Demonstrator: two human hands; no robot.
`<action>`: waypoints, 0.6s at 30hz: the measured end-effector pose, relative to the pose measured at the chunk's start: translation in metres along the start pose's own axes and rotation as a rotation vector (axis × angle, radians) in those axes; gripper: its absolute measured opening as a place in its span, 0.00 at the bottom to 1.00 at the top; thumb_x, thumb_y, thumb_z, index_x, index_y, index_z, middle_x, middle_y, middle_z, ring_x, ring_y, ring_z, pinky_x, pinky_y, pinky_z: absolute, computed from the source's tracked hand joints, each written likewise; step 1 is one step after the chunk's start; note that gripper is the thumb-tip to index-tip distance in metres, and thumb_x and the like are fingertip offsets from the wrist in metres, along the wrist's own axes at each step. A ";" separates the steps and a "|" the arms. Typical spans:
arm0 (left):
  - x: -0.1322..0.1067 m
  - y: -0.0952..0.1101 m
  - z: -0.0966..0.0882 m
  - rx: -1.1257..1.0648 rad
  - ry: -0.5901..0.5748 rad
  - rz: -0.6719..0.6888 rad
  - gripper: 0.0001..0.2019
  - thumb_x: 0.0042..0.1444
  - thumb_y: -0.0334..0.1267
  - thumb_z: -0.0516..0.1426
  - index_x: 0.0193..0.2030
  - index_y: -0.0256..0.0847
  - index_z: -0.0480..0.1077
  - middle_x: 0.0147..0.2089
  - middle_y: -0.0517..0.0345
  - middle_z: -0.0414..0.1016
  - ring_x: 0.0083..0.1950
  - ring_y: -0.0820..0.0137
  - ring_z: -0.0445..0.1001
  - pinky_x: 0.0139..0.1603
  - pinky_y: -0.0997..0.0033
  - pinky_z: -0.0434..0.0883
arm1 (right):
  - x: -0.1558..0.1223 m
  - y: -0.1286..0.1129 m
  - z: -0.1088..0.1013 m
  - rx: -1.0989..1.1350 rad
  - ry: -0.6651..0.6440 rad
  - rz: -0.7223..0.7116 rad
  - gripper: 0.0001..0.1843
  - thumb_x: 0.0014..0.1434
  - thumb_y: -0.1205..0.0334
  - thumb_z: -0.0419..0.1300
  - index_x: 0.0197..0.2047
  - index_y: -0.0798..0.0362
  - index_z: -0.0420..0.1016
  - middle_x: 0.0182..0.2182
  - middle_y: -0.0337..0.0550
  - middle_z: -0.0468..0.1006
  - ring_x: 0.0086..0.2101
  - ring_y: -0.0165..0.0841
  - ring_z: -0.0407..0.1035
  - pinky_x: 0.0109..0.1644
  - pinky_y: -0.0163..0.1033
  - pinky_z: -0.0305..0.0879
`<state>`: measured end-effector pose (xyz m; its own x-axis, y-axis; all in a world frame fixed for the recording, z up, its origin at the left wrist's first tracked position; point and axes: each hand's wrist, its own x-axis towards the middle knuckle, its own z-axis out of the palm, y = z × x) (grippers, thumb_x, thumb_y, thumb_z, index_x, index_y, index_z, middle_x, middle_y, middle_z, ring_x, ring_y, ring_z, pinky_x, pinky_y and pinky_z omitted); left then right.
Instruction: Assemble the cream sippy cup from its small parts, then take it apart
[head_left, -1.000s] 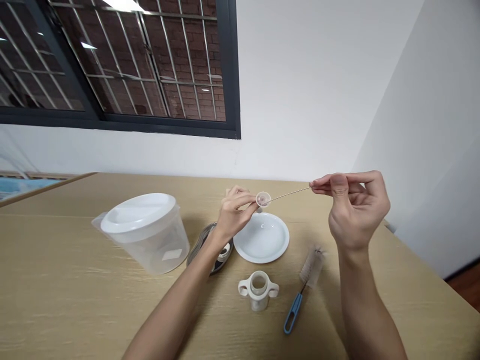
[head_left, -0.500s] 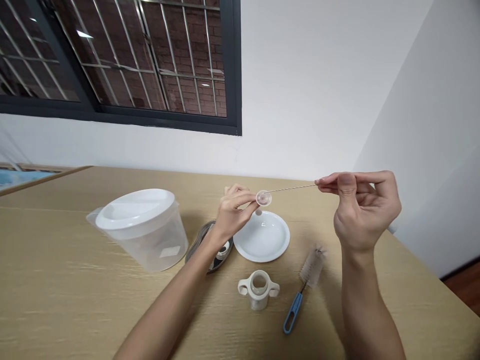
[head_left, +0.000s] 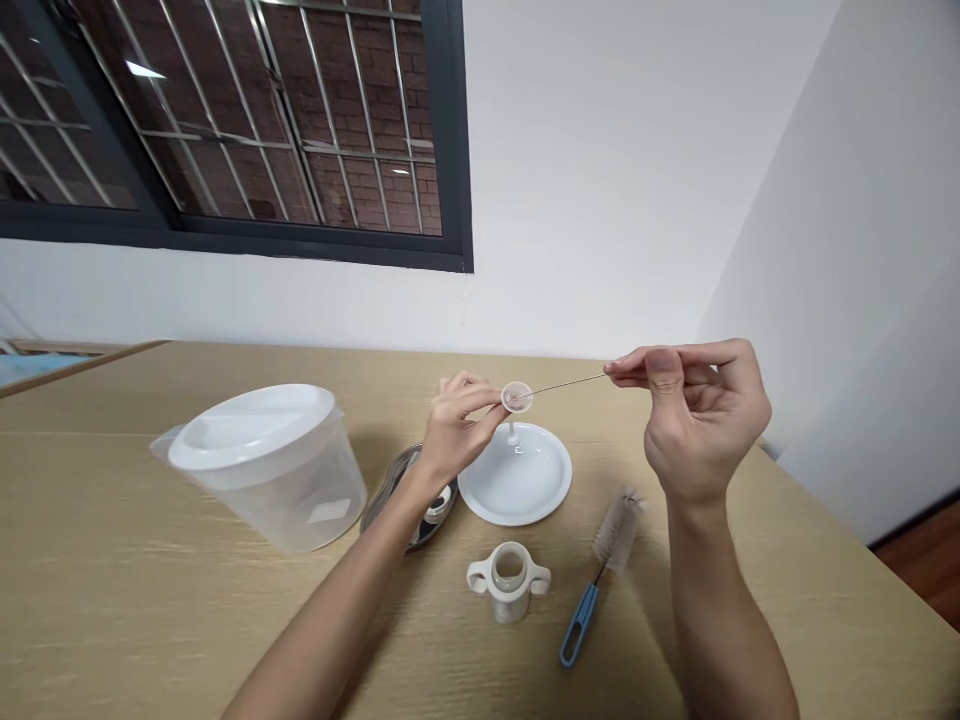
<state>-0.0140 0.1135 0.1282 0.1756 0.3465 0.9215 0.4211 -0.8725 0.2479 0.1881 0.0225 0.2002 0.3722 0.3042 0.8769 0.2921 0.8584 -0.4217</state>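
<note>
My left hand [head_left: 459,430] pinches a small clear round piece [head_left: 510,391], which looks like a bottle nipple, with its open side facing me. A thin wire [head_left: 566,384], like the stem of a narrow brush, runs into that opening. My right hand [head_left: 701,415] grips the wire's outer end between thumb and fingertips. Whatever tips the wire inside is hidden. A small whitish stem [head_left: 512,434] shows just under the round piece, above a white plate [head_left: 487,490]. Nearer to me stands a two-handled baby bottle [head_left: 509,600], upright and uncapped.
A bottle brush with a blue handle [head_left: 578,628] lies on the wooden table [head_left: 150,580] at the right. Left of the plate sits a metal tray [head_left: 375,500] holding small parts, partly behind my left forearm. Further left is a lidded plastic tub [head_left: 277,500].
The wire's inner end has moved from the rim to the middle of the round piece. The whitish stem below it shows longer. The whole view has shifted slightly.
</note>
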 end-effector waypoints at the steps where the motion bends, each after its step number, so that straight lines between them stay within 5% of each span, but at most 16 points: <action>1: 0.000 0.000 -0.001 0.002 0.000 0.000 0.07 0.64 0.38 0.62 0.34 0.45 0.79 0.30 0.58 0.78 0.35 0.65 0.71 0.40 0.62 0.61 | -0.001 0.000 0.000 0.001 -0.006 -0.008 0.09 0.66 0.59 0.63 0.38 0.51 0.67 0.29 0.38 0.80 0.30 0.33 0.79 0.35 0.40 0.80; 18: -0.008 0.000 0.004 0.027 -0.078 0.113 0.05 0.64 0.35 0.62 0.36 0.45 0.78 0.33 0.62 0.80 0.37 0.65 0.70 0.42 0.61 0.58 | -0.012 0.004 0.004 -0.099 -0.004 -0.156 0.06 0.65 0.63 0.63 0.37 0.51 0.70 0.29 0.37 0.78 0.30 0.34 0.78 0.34 0.41 0.79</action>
<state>-0.0118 0.1124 0.1192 0.2915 0.2738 0.9166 0.4186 -0.8981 0.1351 0.1812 0.0240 0.1893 0.3118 0.1722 0.9344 0.4314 0.8506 -0.3007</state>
